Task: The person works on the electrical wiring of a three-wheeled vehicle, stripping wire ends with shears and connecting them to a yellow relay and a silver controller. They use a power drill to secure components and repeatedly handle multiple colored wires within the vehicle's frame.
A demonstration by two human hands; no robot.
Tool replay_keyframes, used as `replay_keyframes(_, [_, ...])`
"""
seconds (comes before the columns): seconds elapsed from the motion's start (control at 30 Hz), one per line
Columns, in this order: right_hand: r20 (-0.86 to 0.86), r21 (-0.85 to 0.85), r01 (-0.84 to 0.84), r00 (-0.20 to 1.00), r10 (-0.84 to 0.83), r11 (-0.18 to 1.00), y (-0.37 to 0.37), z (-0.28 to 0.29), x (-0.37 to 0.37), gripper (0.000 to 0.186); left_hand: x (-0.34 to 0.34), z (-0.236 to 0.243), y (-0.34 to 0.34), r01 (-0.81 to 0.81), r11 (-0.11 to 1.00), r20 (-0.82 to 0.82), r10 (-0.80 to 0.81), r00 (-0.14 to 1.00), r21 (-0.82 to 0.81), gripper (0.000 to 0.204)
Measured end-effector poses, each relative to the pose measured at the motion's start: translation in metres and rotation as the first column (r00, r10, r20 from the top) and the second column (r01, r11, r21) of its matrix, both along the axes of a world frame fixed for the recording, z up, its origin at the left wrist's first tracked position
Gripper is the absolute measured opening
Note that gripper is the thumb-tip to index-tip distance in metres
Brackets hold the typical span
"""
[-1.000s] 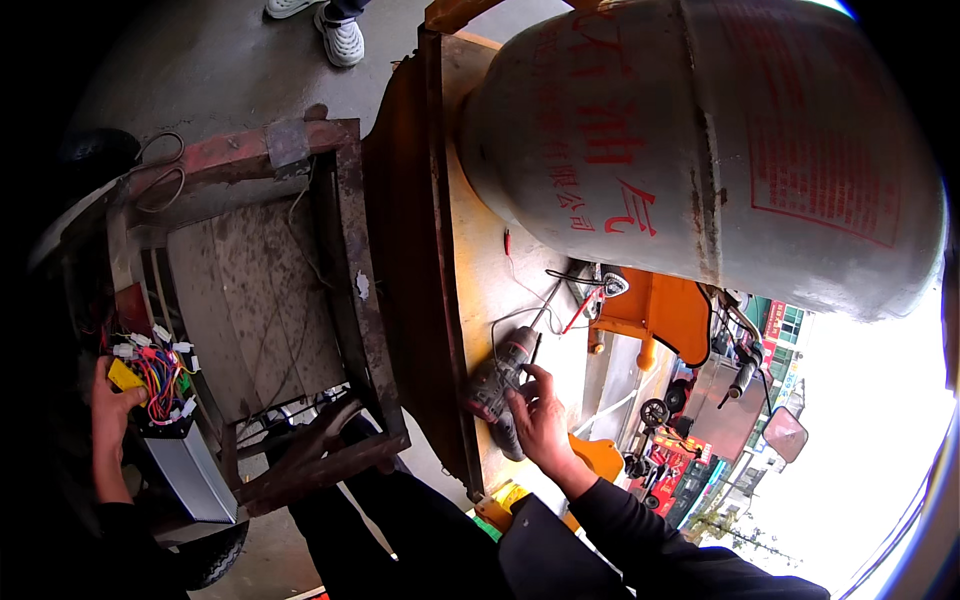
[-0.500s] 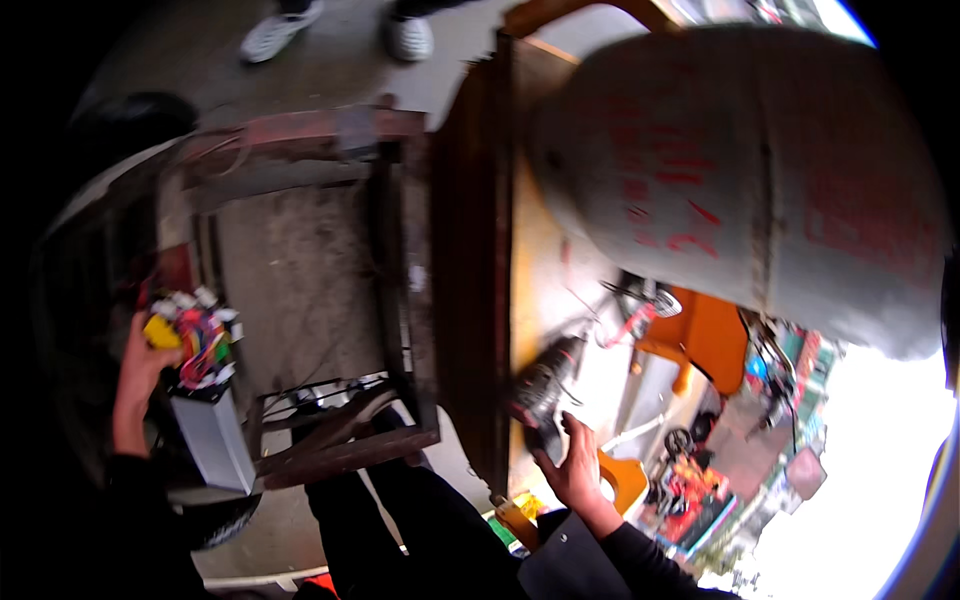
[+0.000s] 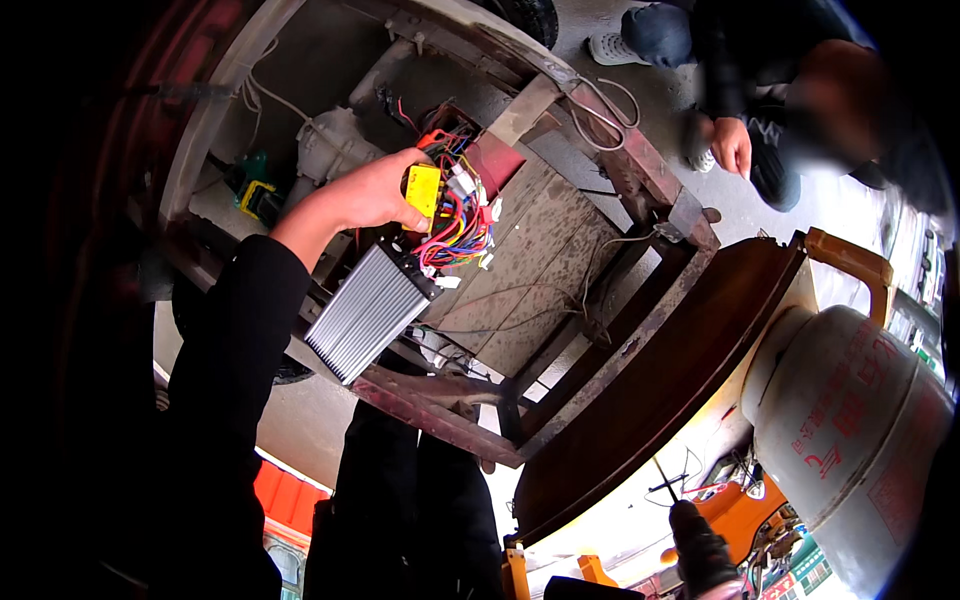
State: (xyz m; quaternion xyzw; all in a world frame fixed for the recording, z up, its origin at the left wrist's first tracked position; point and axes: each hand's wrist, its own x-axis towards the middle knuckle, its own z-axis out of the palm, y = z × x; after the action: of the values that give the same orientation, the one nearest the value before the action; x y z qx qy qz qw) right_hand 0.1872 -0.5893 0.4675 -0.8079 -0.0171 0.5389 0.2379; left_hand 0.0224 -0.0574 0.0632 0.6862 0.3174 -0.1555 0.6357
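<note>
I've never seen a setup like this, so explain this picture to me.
No robot: a person works bare-handed, filmed by a wide camera worn on the head, looking down, so straight edges bend. The left hand grips a yellow block beside bundled coloured wires and a silver finned box, at a rusty metal frame. The right hand, mostly cut off below, seems to hold a dark drill. A grey cylinder rests on the pale surface. Another person's hand shows upper right.

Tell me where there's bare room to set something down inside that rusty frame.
The stained boards look mostly bare between the coloured wires and the frame's right rail; thin cables cross their lower part. It's crowded at the left hand, where the yellow block, wires and finned metal box bunch together.
</note>
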Motion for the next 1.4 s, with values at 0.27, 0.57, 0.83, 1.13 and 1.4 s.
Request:
replay_keyframes(0.27, [-0.091,0.131,0.311,0.949,-0.301,0.941,0.124,-0.087,-0.01,0.056,0.0,0.002,0.002,0.05,0.996,-0.016,-0.049,0.999,0.069,0.066])
replay_keyframes(0.57, [-0.035,0.263,-0.067,0.996,0.079,0.963,0.256,-0.16,-0.053,0.034,0.003,0.004,0.003,0.057,0.994,-0.036,-0.054,0.998,0.095,0.064])
replay_keyframes(0.83, [-0.085,0.222,-0.085,0.991,0.107,0.971,0.268,-0.164,-0.049,0.035,0.002,0.004,0.003,0.031,0.999,-0.016,-0.031,0.999,0.029,0.065])
replay_keyframes(1.13, [-0.119,0.308,-0.142,0.975,0.186,0.941,0.275,-0.174,-0.042,0.033,0.001,0.003,0.002,0.005,1.0,-0.023,-0.004,1.0,0.03,0.066])
replay_keyframes(1.4, [0.29,0.152,-0.713,0.694,0.659,0.685,0.316,-0.147,-0.044,0.068,-0.002,-0.002,0.006,0.01,0.996,0.042,-0.006,0.999,-0.089,0.062])
